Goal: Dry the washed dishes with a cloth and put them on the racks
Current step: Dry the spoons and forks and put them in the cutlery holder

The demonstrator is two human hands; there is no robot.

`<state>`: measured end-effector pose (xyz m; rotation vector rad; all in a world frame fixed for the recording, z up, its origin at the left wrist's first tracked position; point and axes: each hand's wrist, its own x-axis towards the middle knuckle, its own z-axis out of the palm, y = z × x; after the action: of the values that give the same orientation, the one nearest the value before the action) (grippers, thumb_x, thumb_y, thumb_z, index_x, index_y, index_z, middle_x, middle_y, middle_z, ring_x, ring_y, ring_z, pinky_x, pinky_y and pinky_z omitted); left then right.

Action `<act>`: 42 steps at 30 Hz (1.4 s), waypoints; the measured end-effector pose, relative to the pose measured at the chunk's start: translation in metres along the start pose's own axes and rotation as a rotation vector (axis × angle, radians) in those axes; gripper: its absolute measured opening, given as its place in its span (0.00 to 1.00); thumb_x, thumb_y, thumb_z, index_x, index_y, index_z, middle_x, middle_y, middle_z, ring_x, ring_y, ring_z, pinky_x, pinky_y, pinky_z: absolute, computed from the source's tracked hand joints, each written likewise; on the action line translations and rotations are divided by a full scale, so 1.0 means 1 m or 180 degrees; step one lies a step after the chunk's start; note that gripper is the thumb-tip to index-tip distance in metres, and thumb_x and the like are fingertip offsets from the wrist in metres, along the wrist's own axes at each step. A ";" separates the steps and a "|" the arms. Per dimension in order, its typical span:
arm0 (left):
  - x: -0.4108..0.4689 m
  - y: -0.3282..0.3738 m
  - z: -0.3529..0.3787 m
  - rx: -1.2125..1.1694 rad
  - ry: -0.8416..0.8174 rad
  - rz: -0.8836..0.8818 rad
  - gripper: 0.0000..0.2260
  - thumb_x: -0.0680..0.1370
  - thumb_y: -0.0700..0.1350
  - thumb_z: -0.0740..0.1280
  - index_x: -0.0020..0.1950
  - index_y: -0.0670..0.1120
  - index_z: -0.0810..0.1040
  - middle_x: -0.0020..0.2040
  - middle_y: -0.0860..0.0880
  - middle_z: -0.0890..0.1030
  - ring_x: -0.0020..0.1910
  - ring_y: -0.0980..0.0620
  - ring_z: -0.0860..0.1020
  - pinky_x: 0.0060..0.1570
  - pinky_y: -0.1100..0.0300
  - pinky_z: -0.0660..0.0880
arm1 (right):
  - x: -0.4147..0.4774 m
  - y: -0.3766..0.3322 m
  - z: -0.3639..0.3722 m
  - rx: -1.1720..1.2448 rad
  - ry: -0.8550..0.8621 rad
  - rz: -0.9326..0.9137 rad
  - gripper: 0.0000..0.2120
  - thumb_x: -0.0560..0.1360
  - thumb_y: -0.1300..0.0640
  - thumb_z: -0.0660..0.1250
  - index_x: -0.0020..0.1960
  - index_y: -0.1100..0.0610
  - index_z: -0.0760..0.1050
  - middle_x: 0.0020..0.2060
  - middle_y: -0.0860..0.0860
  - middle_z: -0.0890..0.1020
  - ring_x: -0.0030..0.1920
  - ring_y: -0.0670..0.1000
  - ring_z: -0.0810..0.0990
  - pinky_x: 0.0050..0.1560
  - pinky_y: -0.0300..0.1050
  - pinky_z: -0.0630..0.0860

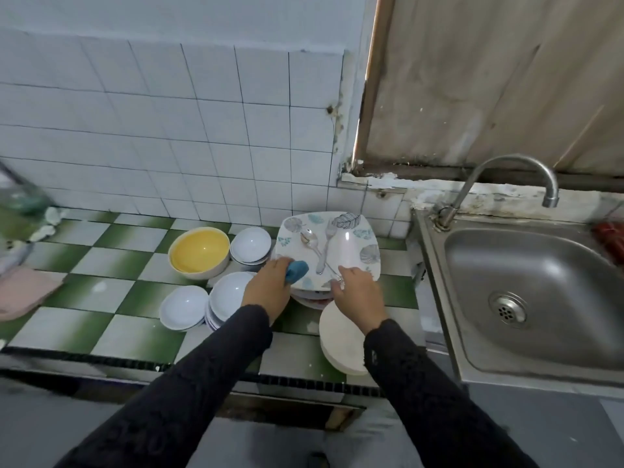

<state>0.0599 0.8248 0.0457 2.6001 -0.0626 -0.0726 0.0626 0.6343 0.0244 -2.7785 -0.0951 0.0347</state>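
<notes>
A square white plate with a leaf pattern tops a stack of plates on the green-and-white tiled counter. On it lie a spoon and a fork. My left hand grips a blue cloth at the plate's near left edge. At the near edge of the plate, my right hand pinches the end of a utensil handle. A yellow bowl and several white bowls stand to the left. Round cream plates are stacked under my right forearm.
A steel sink with a curved tap lies to the right. A pink cloth sits at the counter's left end beside a blurred green object. White wall tiles back the counter. No rack is in view.
</notes>
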 end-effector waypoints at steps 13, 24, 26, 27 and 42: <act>0.087 -0.023 0.001 -0.0982 0.0223 -0.0659 0.13 0.82 0.48 0.62 0.62 0.42 0.74 0.49 0.43 0.80 0.46 0.45 0.77 0.48 0.53 0.74 | 0.129 0.012 0.037 0.0696 -0.0342 0.0808 0.20 0.84 0.49 0.57 0.57 0.64 0.80 0.54 0.62 0.81 0.57 0.62 0.77 0.58 0.52 0.74; 0.119 -0.040 -0.003 -0.1584 -0.0052 -0.0491 0.11 0.82 0.41 0.62 0.64 0.42 0.73 0.54 0.46 0.77 0.53 0.49 0.75 0.51 0.60 0.70 | 0.181 -0.010 0.048 0.0575 -0.0479 0.1268 0.18 0.80 0.53 0.63 0.65 0.63 0.75 0.62 0.61 0.77 0.62 0.62 0.77 0.62 0.51 0.74; 0.122 -0.050 -0.006 -0.1594 -0.0148 -0.0452 0.10 0.82 0.41 0.62 0.63 0.42 0.73 0.53 0.46 0.77 0.54 0.47 0.76 0.52 0.59 0.72 | 0.184 -0.012 0.051 0.0671 -0.0488 0.1402 0.17 0.79 0.58 0.64 0.65 0.64 0.75 0.62 0.62 0.78 0.62 0.63 0.77 0.62 0.51 0.74; 0.124 -0.055 -0.009 -0.1638 -0.0197 -0.0422 0.09 0.82 0.41 0.62 0.62 0.42 0.73 0.53 0.45 0.77 0.55 0.45 0.76 0.54 0.57 0.74 | 0.185 -0.013 0.053 0.0797 -0.0472 0.1481 0.17 0.78 0.60 0.64 0.65 0.65 0.75 0.62 0.62 0.78 0.62 0.63 0.77 0.61 0.49 0.74; 0.128 -0.073 -0.033 -0.1702 -0.0132 -0.0436 0.11 0.82 0.45 0.63 0.56 0.36 0.73 0.44 0.42 0.77 0.42 0.48 0.75 0.49 0.62 0.78 | 0.144 -0.044 0.003 0.2907 0.0236 0.0876 0.08 0.79 0.62 0.69 0.44 0.53 0.72 0.41 0.56 0.80 0.41 0.51 0.76 0.40 0.41 0.71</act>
<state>0.1914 0.8967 0.0311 2.0653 0.1072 -0.1681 0.2036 0.6864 0.0358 -1.8585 0.2607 0.0336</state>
